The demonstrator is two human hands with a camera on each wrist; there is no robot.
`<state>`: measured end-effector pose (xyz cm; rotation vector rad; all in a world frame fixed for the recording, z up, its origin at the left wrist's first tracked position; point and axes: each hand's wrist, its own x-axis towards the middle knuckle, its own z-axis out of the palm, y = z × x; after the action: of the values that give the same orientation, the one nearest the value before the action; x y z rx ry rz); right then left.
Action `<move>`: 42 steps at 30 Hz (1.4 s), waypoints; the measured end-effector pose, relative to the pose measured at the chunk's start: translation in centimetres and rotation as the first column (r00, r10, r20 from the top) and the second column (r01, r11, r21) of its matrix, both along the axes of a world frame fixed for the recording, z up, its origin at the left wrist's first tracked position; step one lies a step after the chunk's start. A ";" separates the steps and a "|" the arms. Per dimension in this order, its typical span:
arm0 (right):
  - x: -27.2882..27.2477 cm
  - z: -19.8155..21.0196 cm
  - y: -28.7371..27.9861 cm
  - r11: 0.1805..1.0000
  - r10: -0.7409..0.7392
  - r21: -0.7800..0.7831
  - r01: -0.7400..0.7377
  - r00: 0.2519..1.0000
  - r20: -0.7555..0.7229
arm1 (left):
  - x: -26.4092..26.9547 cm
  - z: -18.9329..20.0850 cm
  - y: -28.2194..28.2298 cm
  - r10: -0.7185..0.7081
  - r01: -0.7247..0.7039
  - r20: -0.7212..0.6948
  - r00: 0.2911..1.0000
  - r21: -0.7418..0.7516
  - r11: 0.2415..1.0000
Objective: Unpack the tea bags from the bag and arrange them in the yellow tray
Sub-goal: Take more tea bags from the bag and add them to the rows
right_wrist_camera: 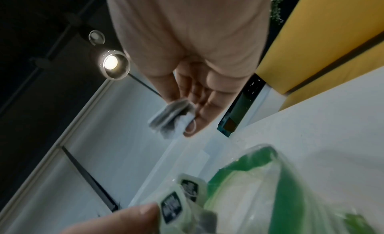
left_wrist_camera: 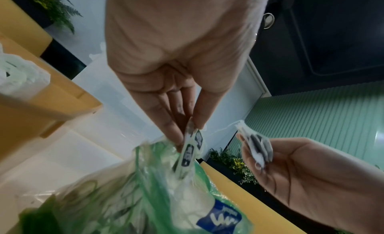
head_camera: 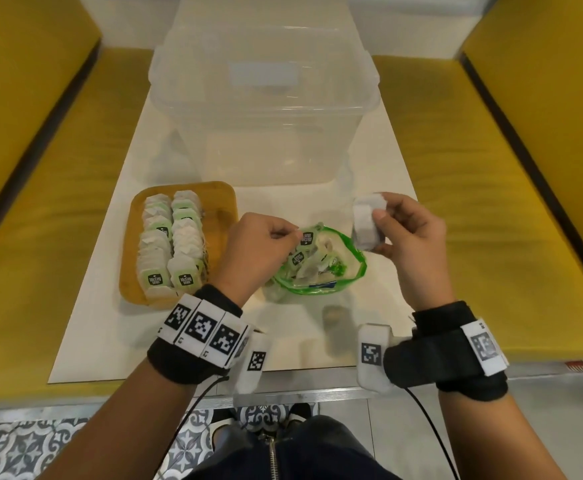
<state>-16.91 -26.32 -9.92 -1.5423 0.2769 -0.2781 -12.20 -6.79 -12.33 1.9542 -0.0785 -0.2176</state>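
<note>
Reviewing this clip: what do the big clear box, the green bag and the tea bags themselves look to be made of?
The clear box looks like rigid translucent plastic, glossy; the table shows through its walls. The green bag seems thin soft plastic film: it crumples and shines. The tea bags held in the right hand look like matt porous filter paper, with dark contents showing faintly through; their green tags are probably printed card.

From my head the white shiny table [head_camera: 369,209] looks bright, with soft light and pale shadows under my hands. The picture bends at its edges. A round glowing ceiling lamp [right_wrist_camera: 111,62] shines hard above my right wrist. The crinkly green plastic bag [left_wrist_camera: 116,193] looks smeared and fuzzy.
</note>
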 end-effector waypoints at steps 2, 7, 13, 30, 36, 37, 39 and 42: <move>0.0 0.6 -0.3 0.991 -0.073 0.117 0.066 0.996 0.057 | -0.1 0.2 -0.2 -0.007 0.005 0.038 0.999 0.043 0.999; -0.2 1.7 -1.0 0.941 -0.095 0.333 0.056 0.990 0.103 | -0.3 0.1 -0.3 -0.051 0.035 0.090 0.995 0.172 0.984; -0.2 2.8 -0.7 0.976 -0.004 0.219 -0.014 0.997 0.082 | -0.7 0.6 -0.4 -0.097 0.062 0.144 0.985 0.233 0.971; 0.7 4.6 5.1 0.963 0.168 -0.229 -0.142 0.981 0.098 | -2.4 6.3 -2.8 -0.193 0.171 -0.005 0.981 -0.447 0.878; 0.0 5.5 4.1 0.992 0.123 -0.024 -0.121 0.986 0.113 | -1.7 6.6 0.0 -0.155 0.023 -0.164 0.974 -0.611 0.791; 0.1 5.3 3.9 0.995 0.078 -0.071 -0.069 0.988 0.132 | -1.7 6.8 0.4 -0.173 0.024 -0.175 0.969 -0.635 0.772; 0.4 4.8 3.6 0.979 0.057 -0.201 -0.029 0.989 0.139 | -1.8 7.1 0.9 -0.220 0.040 -0.186 0.958 -0.670 0.741; 0.7 3.9 3.8 0.958 0.181 -0.240 -0.157 0.980 0.084 | -2.1 7.3 1.5 -0.276 0.086 -0.180 0.944 -0.674 0.733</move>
<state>-16.21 -22.55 -5.99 -1.7646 0.0281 -0.2621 -14.28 -5.28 -5.02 1.1842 -0.1496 -0.5140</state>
